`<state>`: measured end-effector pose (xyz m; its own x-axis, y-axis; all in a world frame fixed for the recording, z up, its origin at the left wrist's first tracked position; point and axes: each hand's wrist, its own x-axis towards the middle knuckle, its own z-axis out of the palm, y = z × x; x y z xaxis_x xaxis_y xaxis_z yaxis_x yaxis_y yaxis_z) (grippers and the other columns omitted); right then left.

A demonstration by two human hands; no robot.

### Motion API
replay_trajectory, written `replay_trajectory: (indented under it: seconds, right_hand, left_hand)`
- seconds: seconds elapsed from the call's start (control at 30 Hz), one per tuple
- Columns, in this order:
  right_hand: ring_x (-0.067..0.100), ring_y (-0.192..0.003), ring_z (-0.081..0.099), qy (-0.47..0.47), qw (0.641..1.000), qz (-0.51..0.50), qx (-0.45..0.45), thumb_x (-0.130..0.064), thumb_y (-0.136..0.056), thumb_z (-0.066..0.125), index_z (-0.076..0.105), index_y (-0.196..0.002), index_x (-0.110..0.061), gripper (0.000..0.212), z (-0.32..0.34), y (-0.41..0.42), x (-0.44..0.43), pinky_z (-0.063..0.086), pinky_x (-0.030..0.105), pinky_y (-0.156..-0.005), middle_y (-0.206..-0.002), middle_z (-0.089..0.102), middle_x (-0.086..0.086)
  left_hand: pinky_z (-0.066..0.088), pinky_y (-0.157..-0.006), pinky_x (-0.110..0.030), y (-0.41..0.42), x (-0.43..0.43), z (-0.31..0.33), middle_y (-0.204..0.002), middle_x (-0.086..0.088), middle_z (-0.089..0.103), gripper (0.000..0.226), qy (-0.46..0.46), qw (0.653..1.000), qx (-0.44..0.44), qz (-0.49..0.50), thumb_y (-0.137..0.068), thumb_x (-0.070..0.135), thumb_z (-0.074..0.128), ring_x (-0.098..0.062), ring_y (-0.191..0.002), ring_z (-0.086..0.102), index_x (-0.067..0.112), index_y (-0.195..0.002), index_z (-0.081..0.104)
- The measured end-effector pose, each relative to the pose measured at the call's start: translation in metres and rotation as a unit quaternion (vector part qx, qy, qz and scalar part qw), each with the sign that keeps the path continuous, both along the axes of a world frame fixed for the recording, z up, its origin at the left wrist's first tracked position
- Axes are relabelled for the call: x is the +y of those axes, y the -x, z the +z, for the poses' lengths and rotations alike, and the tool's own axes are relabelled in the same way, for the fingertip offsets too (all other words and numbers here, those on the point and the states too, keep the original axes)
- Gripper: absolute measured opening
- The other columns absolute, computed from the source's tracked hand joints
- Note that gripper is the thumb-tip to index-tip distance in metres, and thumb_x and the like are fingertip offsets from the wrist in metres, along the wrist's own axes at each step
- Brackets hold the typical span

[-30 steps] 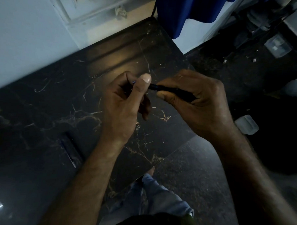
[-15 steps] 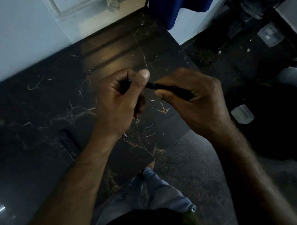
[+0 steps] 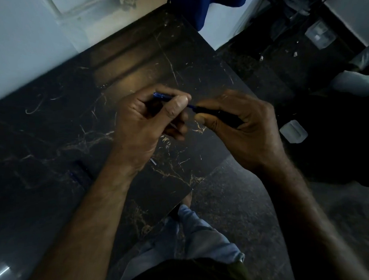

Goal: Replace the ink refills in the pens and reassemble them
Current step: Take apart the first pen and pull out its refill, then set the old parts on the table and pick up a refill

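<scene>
Near the middle of the frame, the left hand (image 3: pixel 146 122) is curled closed, its thumb and forefinger pinching a thin blue refill (image 3: pixel 190 106). A short blue stretch of that refill, or of a part fitted on it, shows above the thumb, at the upper edge of the fist. To the right of the thumb a bare bit of the refill crosses the small gap between the two hands and runs into the open end of a black pen barrel (image 3: pixel 217 113). The right hand (image 3: pixel 248 129), just right of center, is closed around that barrel, thumb below and fingers over the top, so most of the barrel is hidden in the grip. The barrel slants down toward the right. Both hands are raised above a dark marble tabletop (image 3: pixel 78 114) with pale veins, which fills the left and middle of the frame. On the tabletop, lower left of the left wrist, lies a dark, slim, pen-like thing (image 3: pixel 76 175) with a hint of blue; it is too dim to make out more. Just below the left hand a thin pale sliver (image 3: pixel 153 161) rests on the marble. At the right edge of the tabletop, on the dark floor, sits a small clear plastic box (image 3: pixel 293 131). Blue cloth (image 3: pixel 187 7) hangs at the top of the frame.
</scene>
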<state>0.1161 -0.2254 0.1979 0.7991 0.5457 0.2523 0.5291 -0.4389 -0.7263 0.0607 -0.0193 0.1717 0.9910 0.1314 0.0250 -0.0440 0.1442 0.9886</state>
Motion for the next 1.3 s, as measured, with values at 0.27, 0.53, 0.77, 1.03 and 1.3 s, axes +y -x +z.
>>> replay_trajectory:
  seconds: [0.27,0.53,0.77,1.03,1.3]
  right_hand:
    - [0.007,-0.082,0.068,0.001,1.000,-0.007,0.017,-0.020,-0.101,0.075,0.079,-0.109,-0.008,0.015,-0.003,0.011,0.000,0.055,0.029,-0.071,-0.096,0.075,0.000]
    - [0.003,-0.070,0.058,0.034,0.999,0.023,0.027,-0.017,-0.105,0.069,0.074,-0.107,-0.012,0.008,0.001,0.013,0.014,0.043,0.015,-0.064,-0.092,0.067,-0.007]
    - [0.011,-0.071,0.062,0.010,1.000,0.008,0.012,-0.017,-0.105,0.069,0.073,-0.097,-0.008,0.013,0.005,0.011,0.016,0.047,0.018,-0.066,-0.087,0.068,-0.002]
    - [0.009,-0.073,0.062,0.018,0.999,0.000,0.031,-0.020,-0.104,0.069,0.073,-0.097,-0.011,0.012,-0.006,0.016,0.015,0.048,0.019,-0.067,-0.088,0.068,-0.003]
    - [0.003,-0.075,0.061,0.042,0.999,-0.003,0.034,-0.023,-0.103,0.070,0.071,-0.096,-0.016,0.010,-0.012,0.016,0.010,0.047,0.017,-0.066,-0.089,0.065,-0.010]
  left_hand:
    - [0.058,-0.052,-0.029,0.005,0.005,0.000,-0.079,-0.002,0.074,0.015,-0.096,0.995,-0.027,0.011,-0.106,0.012,0.069,-0.018,-0.060,0.071,-0.001,-0.106,0.074]
    - [0.064,-0.061,-0.036,0.011,0.012,-0.005,-0.096,-0.005,0.078,0.012,-0.081,0.996,-0.018,-0.024,-0.106,0.013,0.068,-0.019,-0.076,0.077,0.007,-0.114,0.075]
    - [0.061,-0.063,-0.025,0.005,0.051,-0.037,-0.092,0.000,0.077,0.010,0.094,0.985,0.055,0.132,-0.102,0.017,0.072,-0.011,-0.079,0.072,0.019,-0.108,0.079]
    - [0.052,-0.085,-0.005,0.024,0.061,-0.151,-0.100,0.014,0.076,0.017,-0.312,0.930,0.194,-0.010,-0.092,0.011,0.085,0.017,-0.092,0.067,0.022,-0.103,0.078]
    - [0.050,-0.080,-0.024,0.023,0.051,-0.204,-0.104,0.004,0.070,0.019,-0.476,0.870,0.123,0.021,-0.089,0.020,0.086,-0.011,-0.101,0.061,0.023,-0.101,0.071]
